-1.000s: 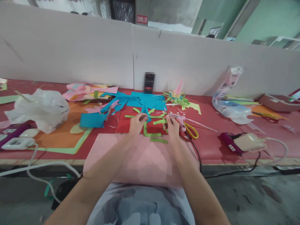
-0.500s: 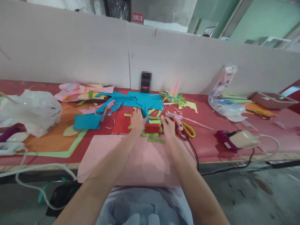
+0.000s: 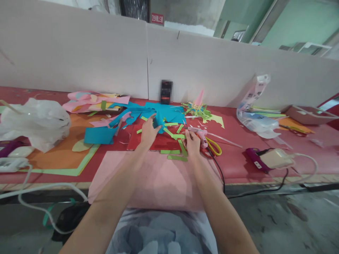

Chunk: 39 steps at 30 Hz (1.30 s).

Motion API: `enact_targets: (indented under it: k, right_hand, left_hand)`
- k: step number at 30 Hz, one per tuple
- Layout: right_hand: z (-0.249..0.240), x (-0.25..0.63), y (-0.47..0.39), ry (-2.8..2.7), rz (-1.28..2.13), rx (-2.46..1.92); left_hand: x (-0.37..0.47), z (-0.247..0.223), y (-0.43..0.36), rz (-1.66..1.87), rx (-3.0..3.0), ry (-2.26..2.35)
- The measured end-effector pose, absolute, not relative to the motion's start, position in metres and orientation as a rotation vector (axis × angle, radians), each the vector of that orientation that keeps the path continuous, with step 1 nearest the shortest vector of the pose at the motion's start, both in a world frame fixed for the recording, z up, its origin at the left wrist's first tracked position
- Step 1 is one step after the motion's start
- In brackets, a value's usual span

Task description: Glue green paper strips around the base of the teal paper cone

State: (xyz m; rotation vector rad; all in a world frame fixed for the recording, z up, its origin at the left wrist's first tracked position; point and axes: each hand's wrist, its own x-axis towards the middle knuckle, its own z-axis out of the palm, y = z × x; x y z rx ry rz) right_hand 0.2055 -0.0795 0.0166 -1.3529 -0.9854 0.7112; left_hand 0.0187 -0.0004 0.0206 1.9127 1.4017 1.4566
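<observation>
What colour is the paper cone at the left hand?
Bright blue; the paper cone by the left hand shows best in the head view.

Paper cone (image 3: 159, 120) left of the glue gun (image 3: 202, 136)

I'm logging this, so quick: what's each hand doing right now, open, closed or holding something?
Left hand: closed on the blue paper cone.
Right hand: fingers curled beside the pink glue gun; whether it holds anything cannot be told.
</observation>
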Motion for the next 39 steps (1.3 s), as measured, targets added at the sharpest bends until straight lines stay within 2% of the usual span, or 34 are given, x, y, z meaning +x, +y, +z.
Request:
enact_targets:
  k: [6, 14, 20, 25, 30, 39]
  right_hand:
    - [0.019, 0.208, -0.080, -0.941, 0.618, -1.351]
    - [0.018, 0.208, -0.079, -0.912, 0.616, -1.338]
    - [0.018, 0.205, -0.081, -0.967, 0.613, -1.339]
    - [0.019, 0.204, -0.082, -1.040, 0.580, -1.351]
    - [0.017, 0.205, -0.083, -1.099, 0.539, -1.381]
    - [0.022, 0.199, -0.081, -0.956, 0.846, -1.276]
  left_hand:
    - [0.018, 0.023, -0.001, 1.641, 1.660, 1.196]
    - [0.021, 0.010, 0.002, 1.183, 1.902, 1.252]
    - [0.021, 0.026, -0.017, 1.603, 1.863, 1.285]
    - [0.028, 0.027, -0.032, 1.149, 1.829, 1.082]
    - [0.039, 0.022, -0.041, 0.917, 1.827, 0.889]
    - [0.045, 0.020, -0.040, 0.931, 1.617, 0.832]
